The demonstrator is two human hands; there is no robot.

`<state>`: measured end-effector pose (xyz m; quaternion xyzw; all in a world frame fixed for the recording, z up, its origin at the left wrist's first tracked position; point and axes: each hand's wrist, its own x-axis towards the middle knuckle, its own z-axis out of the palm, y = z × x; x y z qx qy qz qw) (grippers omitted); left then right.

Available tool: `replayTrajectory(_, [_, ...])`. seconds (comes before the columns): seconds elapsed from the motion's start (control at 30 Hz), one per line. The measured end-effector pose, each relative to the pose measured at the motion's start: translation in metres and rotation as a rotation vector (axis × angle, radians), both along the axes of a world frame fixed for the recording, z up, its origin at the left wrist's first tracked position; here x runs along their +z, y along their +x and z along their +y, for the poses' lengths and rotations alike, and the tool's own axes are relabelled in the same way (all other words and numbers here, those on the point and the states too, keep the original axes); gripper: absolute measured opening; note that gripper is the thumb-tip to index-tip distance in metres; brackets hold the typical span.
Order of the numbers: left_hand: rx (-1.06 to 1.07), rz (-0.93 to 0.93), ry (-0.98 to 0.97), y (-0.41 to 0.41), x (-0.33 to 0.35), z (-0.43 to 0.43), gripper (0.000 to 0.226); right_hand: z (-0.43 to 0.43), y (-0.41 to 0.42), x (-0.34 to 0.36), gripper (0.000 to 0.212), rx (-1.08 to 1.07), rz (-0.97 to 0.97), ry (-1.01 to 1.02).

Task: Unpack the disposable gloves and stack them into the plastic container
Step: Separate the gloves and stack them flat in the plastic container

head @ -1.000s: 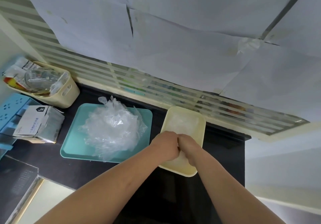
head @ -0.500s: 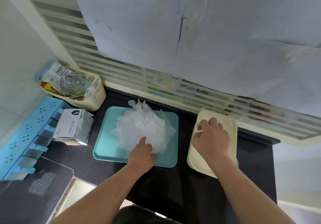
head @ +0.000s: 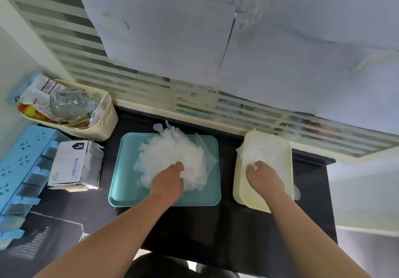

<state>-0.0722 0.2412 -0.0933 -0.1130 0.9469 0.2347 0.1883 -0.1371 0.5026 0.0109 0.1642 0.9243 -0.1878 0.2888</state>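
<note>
My left hand (head: 167,180) pinches the glove pile (head: 170,154) on the tray (head: 125,170). My right hand (head: 264,178) rests in the container (head: 239,193), grip unclear.

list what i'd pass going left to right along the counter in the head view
blue rack → cardboard box → teal tray carrying the glove pile → cream plastic container
</note>
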Motion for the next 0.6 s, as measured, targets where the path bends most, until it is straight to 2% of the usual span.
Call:
replayTrajectory(0.1, [-0.034, 0.041, -0.037, -0.004, 0.003, 0.000, 0.030, 0.010, -0.004, -0.010, 0.059, -0.054, -0.027, -0.020])
replayTrajectory(0.17, [-0.077, 0.046, -0.077, -0.007, 0.004, 0.000, 0.019, 0.011, -0.007, -0.014, 0.064, -0.120, -0.115, -0.128])
replayTrajectory(0.27, [-0.088, 0.076, -0.094, -0.008, 0.011, 0.000, 0.024, 0.008, -0.011, -0.017, 0.063, -0.156, -0.190, -0.272])
replayTrajectory(0.33, [-0.066, 0.167, -0.085, -0.011, 0.018, -0.002, 0.022, 0.009, -0.010, -0.014, 0.062, -0.112, -0.164, -0.213])
replayTrajectory(0.37, [-0.060, 0.230, -0.079, -0.013, 0.025, -0.004, 0.019, 0.008, -0.008, -0.008, 0.060, -0.044, -0.139, -0.113])
replayTrajectory(0.43, [-0.036, 0.370, -0.060, -0.022, 0.040, -0.009, 0.013, 0.002, -0.001, 0.007, 0.051, 0.123, -0.007, 0.175])
replayTrajectory(0.5, [-0.019, 0.496, 0.004, -0.031, 0.059, -0.013, 0.010, -0.011, 0.006, 0.022, 0.041, 0.242, 0.221, 0.333])
replayTrajectory(0.53, [0.015, 0.530, 0.089, -0.034, 0.071, -0.013, 0.013, -0.019, 0.008, 0.027, 0.038, 0.265, 0.336, 0.295])
replayTrajectory(0.6, [0.166, 0.461, 0.327, -0.038, 0.098, -0.012, 0.020, -0.035, 0.009, 0.037, 0.044, 0.226, 0.477, -0.020])
